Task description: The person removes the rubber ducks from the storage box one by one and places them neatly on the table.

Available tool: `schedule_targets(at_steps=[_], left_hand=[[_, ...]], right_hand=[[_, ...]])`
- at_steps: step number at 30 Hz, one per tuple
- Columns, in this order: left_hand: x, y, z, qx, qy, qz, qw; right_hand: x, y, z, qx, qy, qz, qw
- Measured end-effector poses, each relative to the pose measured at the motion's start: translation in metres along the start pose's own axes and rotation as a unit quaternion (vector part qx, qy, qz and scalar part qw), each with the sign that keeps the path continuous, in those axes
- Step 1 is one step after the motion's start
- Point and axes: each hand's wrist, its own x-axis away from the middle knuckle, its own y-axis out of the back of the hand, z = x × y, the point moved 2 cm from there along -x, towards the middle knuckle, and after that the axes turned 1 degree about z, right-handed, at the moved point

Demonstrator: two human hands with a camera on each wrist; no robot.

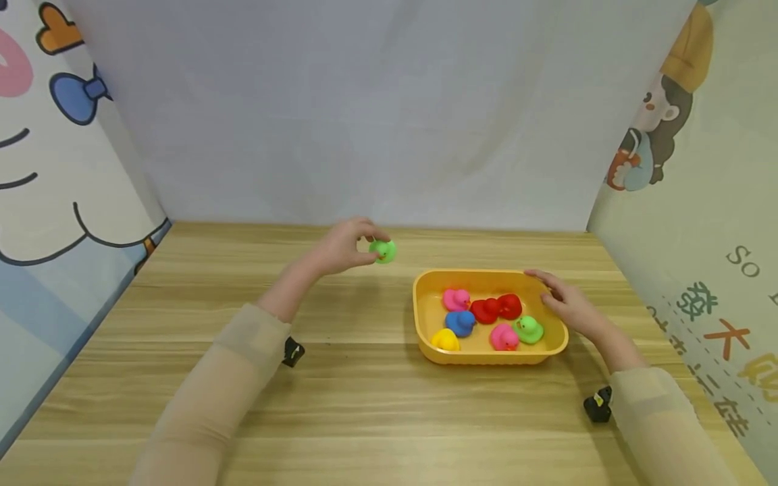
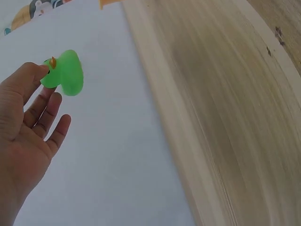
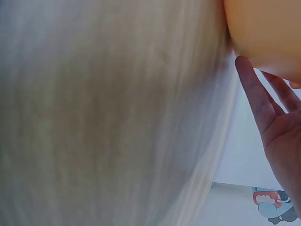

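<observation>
Right hand (image 1: 570,305) against an orange-yellow tray (image 1: 486,358), left hand (image 1: 348,248) pinching a green toy duck (image 1: 385,253).
On the desk (image 1: 340,412), the tray holds, front to back, a yellow duck (image 1: 446,340), front pink duck (image 1: 504,337), second green duck (image 1: 530,329), blue duck (image 1: 460,324), two red ducks (image 1: 485,310) and rear pink duck (image 1: 456,300); the right hand's extended fingers touch its right end, and a hard press there could tip or slide it, jostling these ducks. Farther off, left of the tray, the left hand has the green toy duck by its head, above the desk; with so small a pinch, a slackened thumb could let it drop and perhaps bounce towards the white backdrop (image 1: 365,121) behind.
</observation>
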Motion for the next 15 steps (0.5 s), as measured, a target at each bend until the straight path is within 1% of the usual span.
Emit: schedule_targets(at_steps=[3, 7, 12, 15], left_hand=[[-0.002, 0.0, 0.007, 0.0, -0.003, -0.005, 1.0], [-0.005, -0.004, 0.018, -0.007, -0.005, -0.007, 0.9999], [-0.01, -0.014, 0.032, -0.034, -0.003, 0.009, 0.9994], [-0.012, -0.019, 0.037, -0.038, 0.002, 0.019, 0.9991]], right_hand=[[-0.001, 0.0, 0.001, 0.004, 0.006, -0.002, 1.0], [0.0, 0.0, 0.003, 0.012, 0.004, -0.003, 0.9999], [0.001, 0.0, 0.003, 0.015, 0.001, -0.003, 0.9999], [0.001, 0.0, 0.003, 0.021, -0.004, -0.001, 0.9998]])
